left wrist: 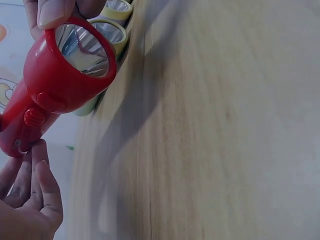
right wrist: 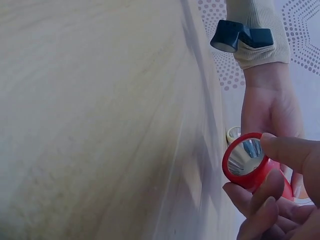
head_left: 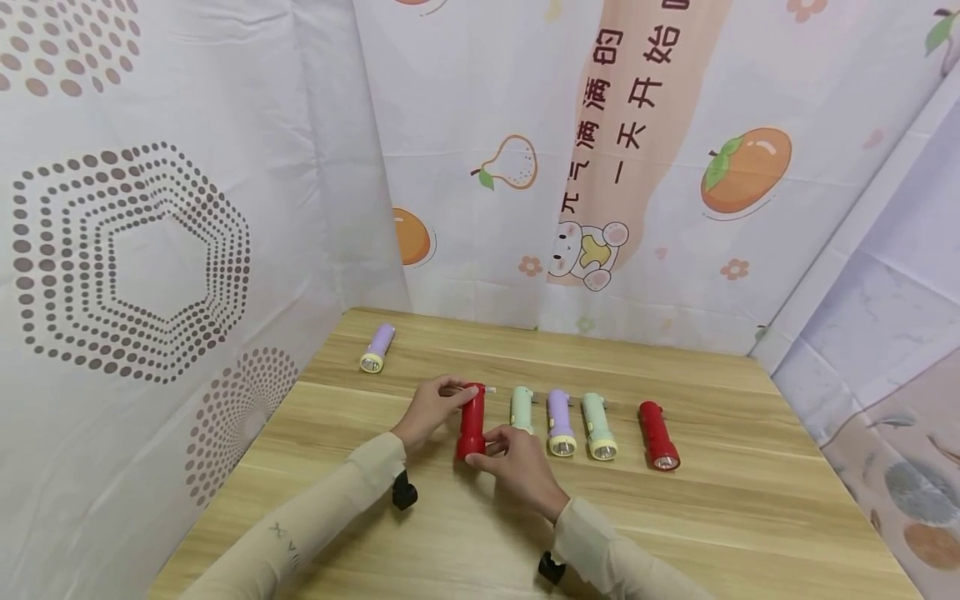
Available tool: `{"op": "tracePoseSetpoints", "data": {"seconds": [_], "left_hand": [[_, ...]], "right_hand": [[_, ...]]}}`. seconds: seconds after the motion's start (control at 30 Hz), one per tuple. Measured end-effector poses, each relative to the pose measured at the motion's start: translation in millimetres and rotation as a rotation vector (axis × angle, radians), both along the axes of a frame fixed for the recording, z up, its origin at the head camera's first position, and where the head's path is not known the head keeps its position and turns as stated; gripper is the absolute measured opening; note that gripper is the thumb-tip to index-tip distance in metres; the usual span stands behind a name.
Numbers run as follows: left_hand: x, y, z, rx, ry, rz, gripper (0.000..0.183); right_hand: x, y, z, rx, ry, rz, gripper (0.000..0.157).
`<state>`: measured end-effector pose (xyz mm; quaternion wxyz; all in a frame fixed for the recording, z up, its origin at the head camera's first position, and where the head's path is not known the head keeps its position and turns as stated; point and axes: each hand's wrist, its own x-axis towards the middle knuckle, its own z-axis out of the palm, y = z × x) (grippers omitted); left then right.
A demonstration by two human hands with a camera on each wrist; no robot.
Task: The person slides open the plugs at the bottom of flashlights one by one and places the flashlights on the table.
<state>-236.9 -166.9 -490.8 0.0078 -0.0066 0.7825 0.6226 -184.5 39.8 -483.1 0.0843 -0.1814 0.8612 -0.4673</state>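
Note:
A red flashlight (head_left: 472, 423) is held between both hands above the table. My left hand (head_left: 437, 406) pinches its tail end, where a small pale piece sticks out to the right. My right hand (head_left: 522, 467) grips the lamp head, thumb and fingers at the rim. The left wrist view shows the flashlight's (left wrist: 62, 70) clear lens and the ridged switch on its body. In the right wrist view, right fingers (right wrist: 265, 205) curl under the red head (right wrist: 242, 160). Just right of it stand a green flashlight (head_left: 521, 408), partly hidden by my right hand, and a purple one (head_left: 560, 423).
Further right lie another green flashlight (head_left: 598, 427) and a red one (head_left: 659, 436), lamp ends towards me. A purple flashlight (head_left: 378, 347) lies at the back left of the wooden table (head_left: 712, 525). Printed curtains (head_left: 465, 275) hang at the back and sides.

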Motion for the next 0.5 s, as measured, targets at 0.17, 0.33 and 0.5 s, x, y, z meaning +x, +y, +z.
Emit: {"op": "tracePoseSetpoints", "data": {"seconds": [0.17, 0.33, 0.5], "left_hand": [[-6.4, 2.9, -1.9, -0.03, -0.014, 0.0, 0.046], [-12.4, 5.4, -4.2, -0.013, -0.035, 0.011, 0.046], [-18.6, 6.5, -9.2, 0.032, -0.045, 0.02, 0.044]], "right_hand": [[-2.7, 0.2, -0.4, 0.014, -0.007, -0.017, 0.037], [-6.1, 0.2, -1.8, 0.02, 0.006, -0.031, 0.037], [-8.7, -0.2, -2.3, 0.045, 0.03, -0.033, 0.035]]}}
